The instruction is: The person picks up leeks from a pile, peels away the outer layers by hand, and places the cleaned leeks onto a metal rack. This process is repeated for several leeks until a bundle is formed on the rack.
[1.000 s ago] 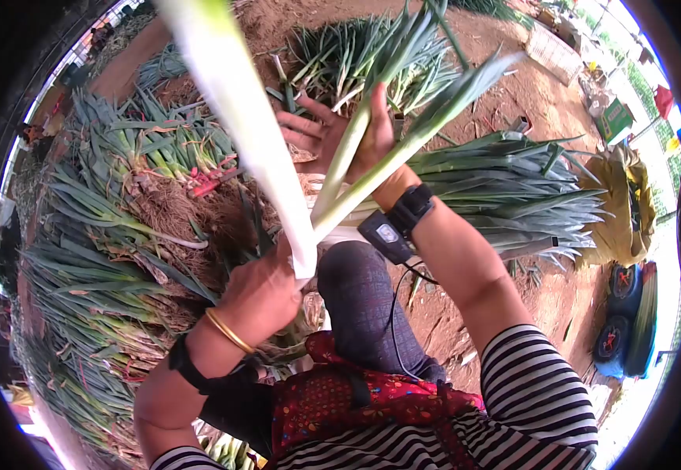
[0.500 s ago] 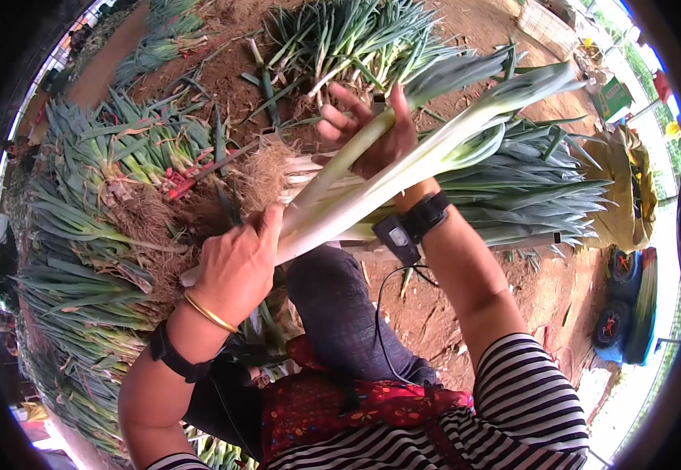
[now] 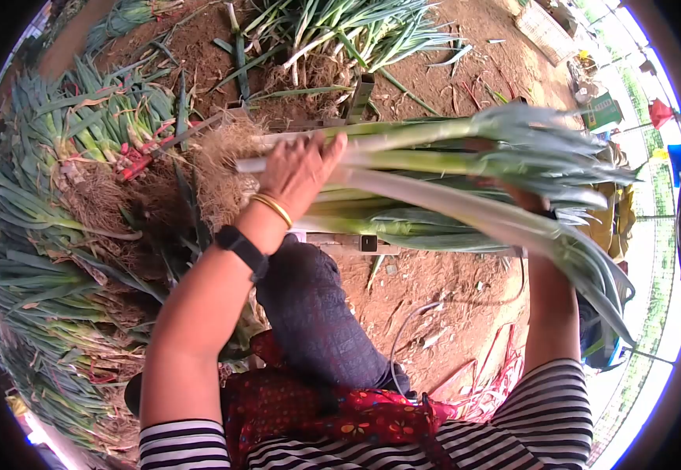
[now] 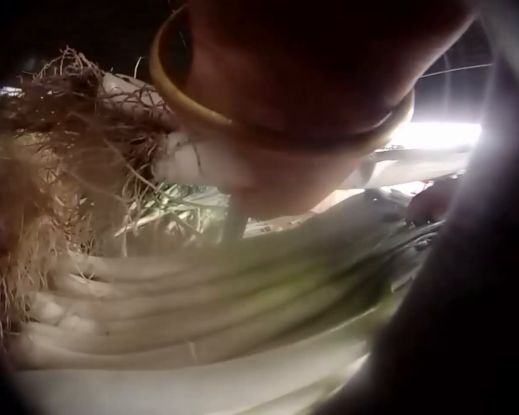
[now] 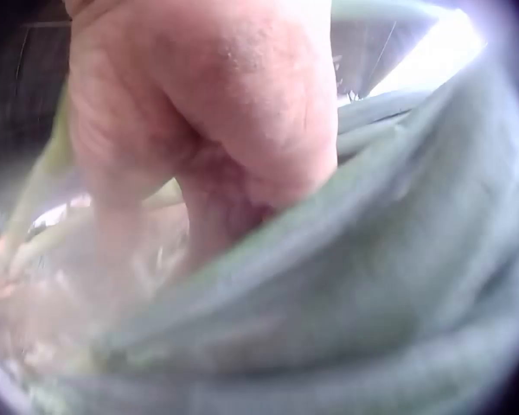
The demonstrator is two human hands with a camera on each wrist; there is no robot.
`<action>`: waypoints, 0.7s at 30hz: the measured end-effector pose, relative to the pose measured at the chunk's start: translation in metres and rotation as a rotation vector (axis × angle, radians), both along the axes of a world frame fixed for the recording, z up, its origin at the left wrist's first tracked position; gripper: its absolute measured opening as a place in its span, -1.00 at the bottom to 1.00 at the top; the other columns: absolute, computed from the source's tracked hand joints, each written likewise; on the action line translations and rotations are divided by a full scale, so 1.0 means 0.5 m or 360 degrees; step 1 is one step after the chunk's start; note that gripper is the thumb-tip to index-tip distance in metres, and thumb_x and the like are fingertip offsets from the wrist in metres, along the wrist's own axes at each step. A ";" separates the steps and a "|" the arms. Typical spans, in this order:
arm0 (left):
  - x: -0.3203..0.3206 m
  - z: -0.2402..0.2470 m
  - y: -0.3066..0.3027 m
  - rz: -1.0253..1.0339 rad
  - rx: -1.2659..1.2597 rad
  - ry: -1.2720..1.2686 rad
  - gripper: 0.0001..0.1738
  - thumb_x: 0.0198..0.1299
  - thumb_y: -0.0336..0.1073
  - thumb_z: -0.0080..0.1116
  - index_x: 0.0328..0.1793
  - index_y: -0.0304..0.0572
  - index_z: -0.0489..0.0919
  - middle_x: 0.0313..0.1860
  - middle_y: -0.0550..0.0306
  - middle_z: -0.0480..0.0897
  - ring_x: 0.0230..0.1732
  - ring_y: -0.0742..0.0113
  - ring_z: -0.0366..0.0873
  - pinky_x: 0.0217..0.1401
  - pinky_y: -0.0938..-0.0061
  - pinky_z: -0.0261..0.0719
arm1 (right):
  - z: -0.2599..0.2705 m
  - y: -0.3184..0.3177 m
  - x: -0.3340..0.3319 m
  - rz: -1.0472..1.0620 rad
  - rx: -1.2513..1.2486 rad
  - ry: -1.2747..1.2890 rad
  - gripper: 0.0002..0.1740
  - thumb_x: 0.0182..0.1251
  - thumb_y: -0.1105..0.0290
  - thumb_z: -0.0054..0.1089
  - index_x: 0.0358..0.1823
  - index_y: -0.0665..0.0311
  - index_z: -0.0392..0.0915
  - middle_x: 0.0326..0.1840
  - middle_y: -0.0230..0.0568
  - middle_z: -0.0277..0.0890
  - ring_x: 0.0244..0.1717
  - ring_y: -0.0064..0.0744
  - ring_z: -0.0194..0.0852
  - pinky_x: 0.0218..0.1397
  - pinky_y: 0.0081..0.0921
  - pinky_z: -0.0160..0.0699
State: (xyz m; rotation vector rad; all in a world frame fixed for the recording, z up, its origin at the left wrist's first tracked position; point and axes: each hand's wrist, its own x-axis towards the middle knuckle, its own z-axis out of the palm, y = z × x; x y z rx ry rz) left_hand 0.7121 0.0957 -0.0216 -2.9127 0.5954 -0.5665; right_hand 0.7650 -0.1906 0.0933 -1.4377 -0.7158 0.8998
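Observation:
Several long green onions (image 3: 450,202), blurred, stretch across the head view with white ends at left and leaves at right. My left hand (image 3: 301,168) grips them near their white ends. My right hand (image 3: 527,200) is among the leaves, mostly covered by them. In the right wrist view the right hand (image 5: 208,104) reaches down with bent fingers behind a broad grey-green leaf (image 5: 329,285); its fingertips are hidden. Directly underneath lies a bundle of green onions (image 3: 426,235), roots (image 3: 227,153) pointing left. White stalks (image 4: 182,320) lie side by side below the left wrist.
Metal posts (image 3: 361,95) stand at the bundle's sides. A large heap of green onions (image 3: 58,274) covers the left, and another pile (image 3: 348,39) lies ahead. Farther right are a green box (image 3: 603,113) and a pale crate (image 3: 545,33). My knee (image 3: 309,313) is close below the bundle.
The held green onions have swung from upright and slanted to nearly level over the bundle. My right hand has moved right, from the stalks to the leaves; the left hand has moved up and right.

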 end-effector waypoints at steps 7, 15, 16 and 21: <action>-0.009 -0.136 0.045 0.0102 -0.0080 0.0512 -0.51 0.14 -0.50 -0.10 0.22 0.00 0.24 -0.11 0.01 0.46 -0.02 0.13 0.48 -0.01 0.22 0.43 | -0.007 -0.122 -0.128 -0.0351 -0.0505 -0.0300 -0.17 0.22 -0.26 -0.06 0.30 0.28 0.24 0.19 -0.03 0.37 0.13 -0.25 0.43 0.23 -0.25 0.36; -0.057 -0.183 0.084 0.0250 -0.0036 0.0244 -0.46 0.12 -0.42 -0.11 0.29 0.01 0.28 0.05 0.04 0.37 0.08 0.15 0.37 0.22 0.26 0.30 | -0.086 -0.205 -0.072 -0.0147 -0.0422 0.1141 0.19 0.03 -0.59 -0.71 0.37 0.31 0.12 0.21 0.10 0.34 0.25 -0.06 0.29 0.28 -0.14 0.22; -0.057 -0.176 0.082 0.0205 -0.0065 0.0219 -0.44 0.11 -0.41 -0.10 0.31 0.08 0.31 0.08 0.06 0.36 0.13 0.17 0.34 0.26 0.26 0.27 | -0.083 -0.197 -0.079 -0.0074 -0.0486 0.1163 0.08 0.12 -0.51 -0.57 0.33 0.30 0.19 0.19 0.07 0.37 0.24 -0.11 0.31 0.28 -0.15 0.23; -0.087 -0.150 0.086 0.0122 -0.0224 0.0184 -0.45 0.10 -0.38 -0.07 0.28 0.21 0.38 0.06 0.13 0.37 0.12 0.21 0.35 0.22 0.27 0.30 | -0.048 -0.069 -0.093 0.0092 -0.1114 0.0257 -0.36 0.27 -0.03 0.06 0.21 0.31 0.34 0.06 0.09 0.47 0.19 -0.07 0.38 0.27 -0.09 0.26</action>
